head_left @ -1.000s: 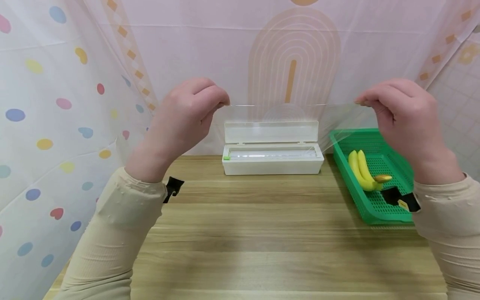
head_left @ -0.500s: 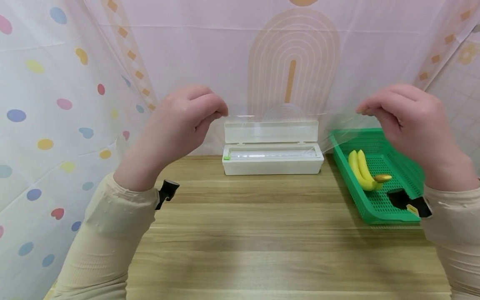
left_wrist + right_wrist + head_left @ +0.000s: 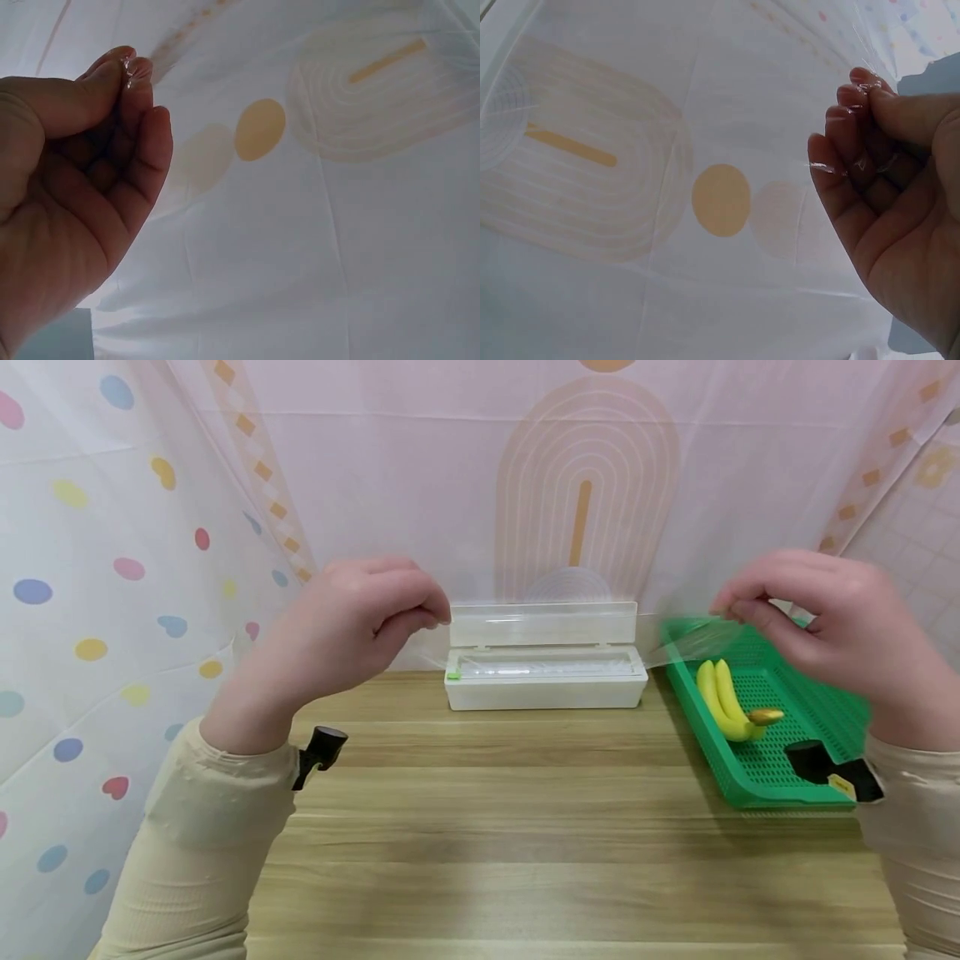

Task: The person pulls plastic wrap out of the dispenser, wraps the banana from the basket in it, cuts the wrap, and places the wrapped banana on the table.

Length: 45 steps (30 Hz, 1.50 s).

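Observation:
Clear cling film (image 3: 690, 642) stretches from a white cling film dispenser (image 3: 546, 696) toward both raised hands. My left hand (image 3: 356, 631) pinches its left edge between thumb and fingers, left of the dispenser. At the other side my right hand (image 3: 813, 622) pinches the right edge, over the green basket's back part. In the left wrist view a shiny bit of film (image 3: 133, 71) shows at the fingertips. Film (image 3: 868, 88) also glints at the thumb and fingers in the right wrist view. The dispenser's lid (image 3: 543, 625) stands raised, with the film roll (image 3: 543, 670) inside.
A green basket (image 3: 738, 793) stands on the right of the wooden table (image 3: 525, 827), with yellow bananas (image 3: 720, 706) in it. A small green slider (image 3: 453, 676) sits at the dispenser's left end. Patterned curtains (image 3: 420, 460) hang behind and at the sides.
Both hands have come down, bringing the film's held edge from above the dispenser's lid to about lid height. The wrists have spread slightly outward. The dispenser and bananas have stayed put.

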Each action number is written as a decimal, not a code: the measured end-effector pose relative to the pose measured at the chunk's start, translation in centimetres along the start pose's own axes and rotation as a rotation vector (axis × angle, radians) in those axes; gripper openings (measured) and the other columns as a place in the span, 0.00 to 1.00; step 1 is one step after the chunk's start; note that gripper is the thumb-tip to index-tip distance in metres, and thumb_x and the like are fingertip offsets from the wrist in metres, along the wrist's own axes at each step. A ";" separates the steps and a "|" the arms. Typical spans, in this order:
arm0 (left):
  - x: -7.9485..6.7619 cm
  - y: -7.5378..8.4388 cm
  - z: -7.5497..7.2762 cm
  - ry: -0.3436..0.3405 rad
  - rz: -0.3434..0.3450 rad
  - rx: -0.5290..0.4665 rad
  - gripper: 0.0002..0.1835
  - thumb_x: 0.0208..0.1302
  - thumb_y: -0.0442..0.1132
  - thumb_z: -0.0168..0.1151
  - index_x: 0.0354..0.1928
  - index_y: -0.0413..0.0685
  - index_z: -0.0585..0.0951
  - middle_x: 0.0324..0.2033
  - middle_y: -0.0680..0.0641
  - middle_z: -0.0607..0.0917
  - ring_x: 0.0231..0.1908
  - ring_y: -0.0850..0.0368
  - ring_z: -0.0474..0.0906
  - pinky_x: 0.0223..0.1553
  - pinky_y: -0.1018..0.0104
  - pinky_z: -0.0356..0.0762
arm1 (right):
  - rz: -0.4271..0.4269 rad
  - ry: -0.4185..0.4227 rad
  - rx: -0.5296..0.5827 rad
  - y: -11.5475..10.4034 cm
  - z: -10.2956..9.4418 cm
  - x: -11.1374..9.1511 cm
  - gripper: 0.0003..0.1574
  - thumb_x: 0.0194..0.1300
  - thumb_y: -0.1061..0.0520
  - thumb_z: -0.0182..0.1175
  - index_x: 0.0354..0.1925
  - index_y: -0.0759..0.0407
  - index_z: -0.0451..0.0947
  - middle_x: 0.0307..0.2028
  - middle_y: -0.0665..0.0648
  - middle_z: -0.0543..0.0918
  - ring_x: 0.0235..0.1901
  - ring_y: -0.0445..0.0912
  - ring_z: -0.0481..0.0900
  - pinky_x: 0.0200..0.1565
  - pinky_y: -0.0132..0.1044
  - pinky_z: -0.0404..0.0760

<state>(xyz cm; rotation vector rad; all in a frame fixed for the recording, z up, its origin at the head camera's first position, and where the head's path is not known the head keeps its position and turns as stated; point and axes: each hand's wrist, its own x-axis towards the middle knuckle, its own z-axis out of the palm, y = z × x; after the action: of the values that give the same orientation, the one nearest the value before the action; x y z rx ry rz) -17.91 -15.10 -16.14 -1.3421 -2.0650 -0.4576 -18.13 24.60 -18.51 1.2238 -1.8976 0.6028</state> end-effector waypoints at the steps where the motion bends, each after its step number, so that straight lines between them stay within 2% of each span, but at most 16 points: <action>1: -0.1 0.1 -0.1 -0.014 -0.003 -0.010 0.09 0.58 0.19 0.64 0.32 0.40 0.83 0.28 0.50 0.82 0.29 0.59 0.75 0.33 0.68 0.73 | -0.003 -0.017 0.011 0.0 -0.1 0.0 0.31 0.76 0.43 0.51 0.29 0.66 0.82 0.28 0.50 0.82 0.35 0.29 0.73 0.41 0.19 0.69; 7: -0.4 0.1 -0.5 -0.078 0.003 -0.055 0.12 0.57 0.18 0.63 0.32 0.42 0.83 0.28 0.53 0.82 0.31 0.64 0.75 0.34 0.74 0.71 | -0.013 -0.108 0.055 0.4 -0.4 -0.4 0.29 0.77 0.43 0.49 0.32 0.64 0.82 0.30 0.48 0.81 0.35 0.30 0.73 0.41 0.19 0.71; 17: -1.0 -0.1 -0.6 -0.156 0.023 -0.178 0.16 0.54 0.15 0.63 0.34 0.44 0.83 0.32 0.56 0.83 0.33 0.65 0.76 0.36 0.75 0.75 | -0.039 -0.224 0.208 0.4 -0.6 -0.9 0.23 0.77 0.47 0.50 0.36 0.63 0.81 0.34 0.48 0.81 0.36 0.34 0.75 0.41 0.21 0.73; 24: -1.5 0.1 -0.2 -0.173 0.074 -0.259 0.18 0.52 0.15 0.65 0.36 0.46 0.83 0.32 0.58 0.82 0.32 0.65 0.76 0.35 0.75 0.75 | -0.090 -0.257 0.367 0.1 -0.4 -1.2 0.16 0.76 0.54 0.52 0.36 0.64 0.80 0.33 0.52 0.81 0.37 0.37 0.77 0.43 0.22 0.75; 30: -2.2 -0.1 0.2 -0.218 0.076 -0.335 0.15 0.54 0.17 0.66 0.36 0.45 0.82 0.31 0.57 0.82 0.31 0.66 0.76 0.35 0.77 0.75 | -0.117 -0.308 0.458 -0.1 -0.2 -1.6 0.12 0.75 0.57 0.53 0.38 0.63 0.80 0.35 0.52 0.81 0.37 0.38 0.76 0.41 0.23 0.76; 38: -3.2 -0.1 0.6 -0.268 0.063 -0.405 0.15 0.55 0.18 0.65 0.37 0.46 0.82 0.32 0.57 0.82 0.32 0.65 0.77 0.36 0.77 0.75 | -0.123 -0.359 0.514 -0.4 0.0 -2.0 0.10 0.75 0.59 0.54 0.39 0.63 0.79 0.37 0.51 0.80 0.37 0.37 0.74 0.35 0.24 0.75; 45: -3.8 0.2 1.2 -0.288 0.096 -0.488 0.17 0.56 0.18 0.64 0.37 0.48 0.81 0.31 0.58 0.80 0.31 0.65 0.74 0.35 0.75 0.74 | -0.164 -0.356 0.548 -1.1 0.5 -2.3 0.10 0.75 0.61 0.53 0.38 0.64 0.78 0.35 0.51 0.79 0.36 0.37 0.73 0.35 0.24 0.74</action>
<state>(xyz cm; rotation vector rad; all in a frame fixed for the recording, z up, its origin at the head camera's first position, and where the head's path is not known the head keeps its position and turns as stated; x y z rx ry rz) -17.00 -16.88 -19.57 -1.8754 -2.1893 -0.8037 -16.77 25.01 -20.74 1.9232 -1.9515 0.8990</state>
